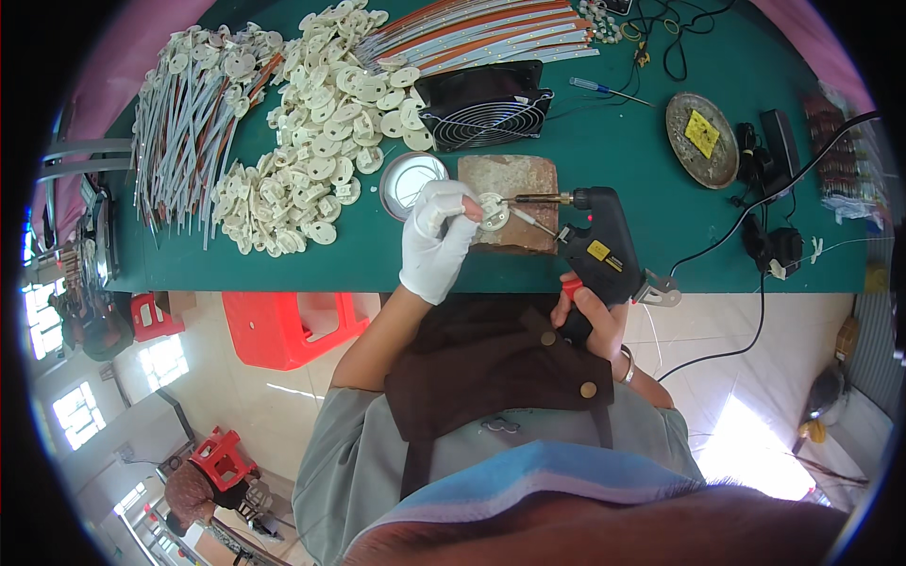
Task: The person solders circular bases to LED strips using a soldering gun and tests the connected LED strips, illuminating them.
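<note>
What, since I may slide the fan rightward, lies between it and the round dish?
In the head view, a blue-handled screwdriver and a thin dark cable lie between the black fan and the round dish.

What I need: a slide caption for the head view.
Gloved left hand holds a pale disc over a brick; right hand grips a black soldering gun.

Black soldering gun point(613, 224) at round cream disc point(494, 215)
</note>
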Demonstrator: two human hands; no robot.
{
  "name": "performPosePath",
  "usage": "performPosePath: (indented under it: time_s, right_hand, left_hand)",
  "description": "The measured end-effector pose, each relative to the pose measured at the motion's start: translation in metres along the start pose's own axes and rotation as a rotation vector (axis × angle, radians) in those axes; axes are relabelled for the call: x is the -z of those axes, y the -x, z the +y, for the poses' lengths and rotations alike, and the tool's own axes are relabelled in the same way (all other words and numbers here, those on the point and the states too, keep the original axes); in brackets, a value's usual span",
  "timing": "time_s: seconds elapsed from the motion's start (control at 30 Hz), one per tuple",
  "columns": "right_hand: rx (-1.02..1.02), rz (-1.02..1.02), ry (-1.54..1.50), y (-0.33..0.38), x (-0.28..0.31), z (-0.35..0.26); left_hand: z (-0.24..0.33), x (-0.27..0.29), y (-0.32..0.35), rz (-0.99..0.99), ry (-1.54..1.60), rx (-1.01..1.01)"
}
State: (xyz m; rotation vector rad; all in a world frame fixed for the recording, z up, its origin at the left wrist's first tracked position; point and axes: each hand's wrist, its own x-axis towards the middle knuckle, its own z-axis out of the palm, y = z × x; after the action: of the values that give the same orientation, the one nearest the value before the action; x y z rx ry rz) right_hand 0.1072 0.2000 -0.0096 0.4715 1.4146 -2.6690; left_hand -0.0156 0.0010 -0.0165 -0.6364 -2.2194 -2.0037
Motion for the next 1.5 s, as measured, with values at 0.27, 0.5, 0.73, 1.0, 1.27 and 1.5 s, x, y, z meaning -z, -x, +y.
performPosePath:
  time_s: [0.27,0.5,0.73,1.0,1.27,1.5]
  right_hand:
    - [0.13,0.097,0.369,0.009,0.012,0.013]
    - [0.335,0.034,0.957,0.006,0.013,0.011]
    - [0.462,-0.03,1.023,0.003,0.006,0.003]
    - [0.407,-0.026,1.037,0.002,0.005,0.005]
    - [0.428,-0.029,1.001,0.001,0.006,0.006]
    - [0.38,-0.033,0.978,0.001,0.005,0.003]
  left_hand:
    - [0.003,-0.003,-0.005,-0.066,-0.176,-0.123]
    - [0.003,-0.002,-0.004,-0.044,-0.207,-0.097]
    - [-0.001,-0.001,-0.002,-0.048,-0.176,-0.075]
    - [-0.001,-0.002,-0.004,-0.048,-0.179,-0.097]
    - [0.0,-0.002,-0.005,-0.053,-0.169,-0.077]
    - [-0.001,-0.002,-0.005,-0.058,-0.187,-0.096]
